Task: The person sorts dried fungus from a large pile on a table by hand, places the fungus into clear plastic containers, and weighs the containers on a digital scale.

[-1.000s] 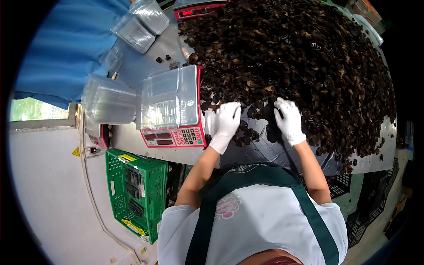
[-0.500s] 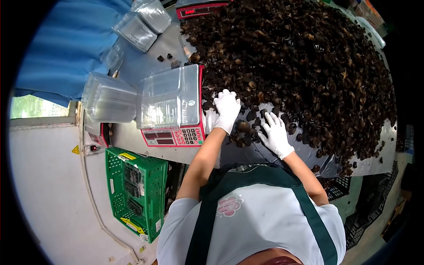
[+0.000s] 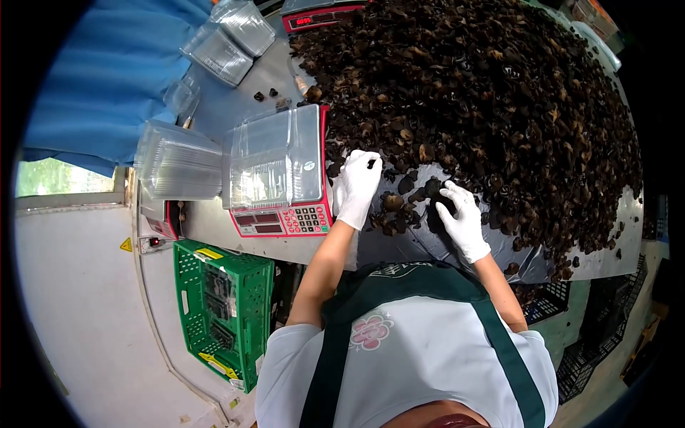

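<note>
Both my hands wear white gloves. My left hand (image 3: pixel 360 187) is beside the scale, its thumb and fingers pinched together around a small dark piece of wood ear mushroom (image 3: pixel 371 164). My right hand (image 3: pixel 462 222) is at the near edge of the heap, thumb and fingers apart, and its fingertips are close to a dark wood ear (image 3: pixel 433 188). Between the hands lies a loose cluster of brown wood ears (image 3: pixel 394 203) on grey plastic sheeting. Behind them spreads a large heap of wood ear mushrooms (image 3: pixel 485 100).
At left stands a red scale (image 3: pixel 282 222) bearing a clear plastic box (image 3: pixel 271 157). Stacked clear containers (image 3: pixel 182 160) stand beside it, with more containers (image 3: pixel 227 43) farther back. A second scale (image 3: pixel 325 17) is at the far edge. Below the table is a green crate (image 3: pixel 225 314).
My left hand has drawn slightly toward me and turned, its fingers now pinched. My right hand has shifted a little right, its fingers more bent. The far scale's display reading has changed.
</note>
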Tool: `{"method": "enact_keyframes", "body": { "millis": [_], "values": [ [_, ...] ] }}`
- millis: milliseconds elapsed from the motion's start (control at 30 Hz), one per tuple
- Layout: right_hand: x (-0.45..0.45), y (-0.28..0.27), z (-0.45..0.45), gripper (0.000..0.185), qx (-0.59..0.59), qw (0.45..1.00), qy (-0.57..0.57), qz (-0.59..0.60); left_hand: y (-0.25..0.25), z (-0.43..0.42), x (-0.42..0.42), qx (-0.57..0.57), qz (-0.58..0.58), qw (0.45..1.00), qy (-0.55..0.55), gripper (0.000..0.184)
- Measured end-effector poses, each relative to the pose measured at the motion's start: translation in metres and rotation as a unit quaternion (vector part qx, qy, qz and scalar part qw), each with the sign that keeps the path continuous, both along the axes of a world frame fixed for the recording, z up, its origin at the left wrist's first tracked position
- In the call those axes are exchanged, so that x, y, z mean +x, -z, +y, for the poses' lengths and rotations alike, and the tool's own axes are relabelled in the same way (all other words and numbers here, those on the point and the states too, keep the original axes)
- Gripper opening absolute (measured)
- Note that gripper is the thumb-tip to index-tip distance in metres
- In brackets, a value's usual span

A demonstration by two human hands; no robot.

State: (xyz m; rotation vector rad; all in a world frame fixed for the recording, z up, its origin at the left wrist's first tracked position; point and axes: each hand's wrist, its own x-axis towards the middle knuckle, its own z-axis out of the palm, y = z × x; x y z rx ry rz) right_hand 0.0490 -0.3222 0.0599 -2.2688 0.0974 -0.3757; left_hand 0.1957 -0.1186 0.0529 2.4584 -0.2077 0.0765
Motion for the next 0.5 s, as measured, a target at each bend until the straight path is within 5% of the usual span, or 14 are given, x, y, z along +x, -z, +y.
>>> {"method": "enact_keyframes", "body": {
  "millis": [67, 100, 167, 333, 400, 467, 500],
  "values": [
    [0.0, -0.004, 0.003, 0.03, 0.039, 0.999, 0.002, 0.02, -0.006, -0.002, -0.011, -0.067, -0.024, 0.997, 0.035, 0.012],
    [0.002, -0.004, 0.004, 0.029, 0.237, 0.966, 0.007, 0.102, -0.013, -0.005, -0.019, -0.134, -0.048, 0.987, 0.068, 0.011],
    [0.005, -0.005, 0.005, 0.03, 0.515, 0.835, 0.009, 0.193, -0.028, -0.019, -0.045, -0.203, -0.041, 0.97, 0.13, 0.01],
    [0.0, 0.019, -0.001, 0.044, 0.767, 0.57, -0.047, 0.29, -0.041, -0.038, -0.098, -0.148, -0.028, 0.942, 0.3, 0.018],
    [-0.014, 0.025, -0.007, 0.036, 0.726, 0.612, 0.015, 0.313, -0.032, -0.036, -0.103, -0.174, -0.013, 0.932, 0.319, 0.025],
    [-0.028, 0.024, -0.02, 0.023, 0.772, 0.552, 0.041, 0.312, -0.034, -0.032, -0.103, -0.216, 0.017, 0.929, 0.3, 0.026],
    [-0.036, 0.019, -0.027, 0.021, 0.759, 0.569, 0.065, 0.311, -0.032, -0.03, -0.1, -0.221, 0.023, 0.928, 0.3, 0.027]
  ]
}}
